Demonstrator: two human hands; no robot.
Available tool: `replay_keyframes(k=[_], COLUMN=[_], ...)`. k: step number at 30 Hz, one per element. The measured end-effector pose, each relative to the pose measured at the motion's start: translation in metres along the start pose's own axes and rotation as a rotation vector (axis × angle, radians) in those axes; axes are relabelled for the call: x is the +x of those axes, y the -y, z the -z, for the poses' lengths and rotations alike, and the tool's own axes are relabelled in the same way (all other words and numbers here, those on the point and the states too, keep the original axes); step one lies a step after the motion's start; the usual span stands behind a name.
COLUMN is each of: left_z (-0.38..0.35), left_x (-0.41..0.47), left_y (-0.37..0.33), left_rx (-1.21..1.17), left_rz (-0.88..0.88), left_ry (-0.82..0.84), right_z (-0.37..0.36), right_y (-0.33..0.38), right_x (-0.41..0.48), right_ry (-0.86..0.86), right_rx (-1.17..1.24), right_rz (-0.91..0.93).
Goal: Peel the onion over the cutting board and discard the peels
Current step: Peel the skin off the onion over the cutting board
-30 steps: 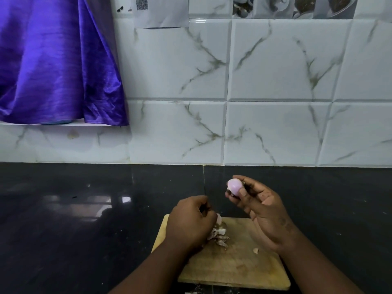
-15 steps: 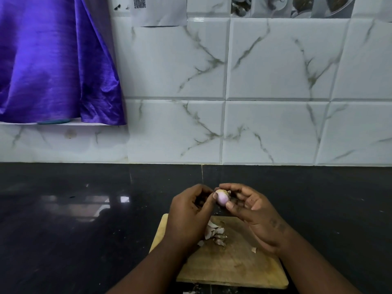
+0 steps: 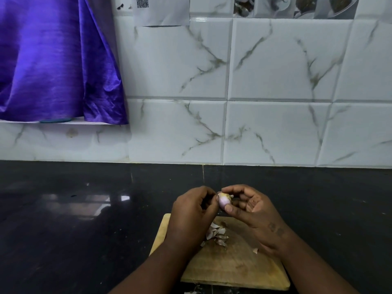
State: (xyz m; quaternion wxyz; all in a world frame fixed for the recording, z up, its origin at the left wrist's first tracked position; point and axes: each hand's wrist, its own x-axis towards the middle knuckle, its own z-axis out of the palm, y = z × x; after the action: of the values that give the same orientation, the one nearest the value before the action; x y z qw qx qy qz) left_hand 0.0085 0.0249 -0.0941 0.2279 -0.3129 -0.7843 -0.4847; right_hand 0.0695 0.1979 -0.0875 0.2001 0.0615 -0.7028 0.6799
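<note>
A small pinkish onion (image 3: pixel 223 200) is held up above the far edge of the wooden cutting board (image 3: pixel 235 266). My right hand (image 3: pixel 252 211) pinches it between thumb and fingertips. My left hand (image 3: pixel 192 213) is curled right beside it, its fingertips meeting the onion's left side; what they grasp there is hidden. A small heap of pale peels (image 3: pixel 216 233) lies on the board under the hands, and one loose scrap (image 3: pixel 255 250) lies further right.
The board sits on a glossy black countertop (image 3: pixel 84 219) that runs to a white marbled tile wall (image 3: pixel 275 128). A purple cloth (image 3: pixel 55 60) hangs at the upper left over a ledge. A few peel bits lie off the board's near edge.
My left hand rose from the peel heap on the board and joined the onion. My right hand brought the onion slightly left and lower, toward it.
</note>
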Motion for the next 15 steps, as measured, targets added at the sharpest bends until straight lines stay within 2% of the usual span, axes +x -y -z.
replay_keyframes(k=[9,15], left_z=[-0.0012,-0.0032], left_x=[0.0004,0.0017], left_y=[0.0007,0.0045], left_rx=[0.151,-0.029], left_rz=[-0.051,0.079], left_ry=[-0.021,-0.031], right_z=[0.0000,0.0010], right_y=[-0.0018,-0.0024], right_x=[0.0000,0.0018], right_ry=[0.002,0.028], right_rx=[-0.052,-0.001], right_rz=[0.049,0.050])
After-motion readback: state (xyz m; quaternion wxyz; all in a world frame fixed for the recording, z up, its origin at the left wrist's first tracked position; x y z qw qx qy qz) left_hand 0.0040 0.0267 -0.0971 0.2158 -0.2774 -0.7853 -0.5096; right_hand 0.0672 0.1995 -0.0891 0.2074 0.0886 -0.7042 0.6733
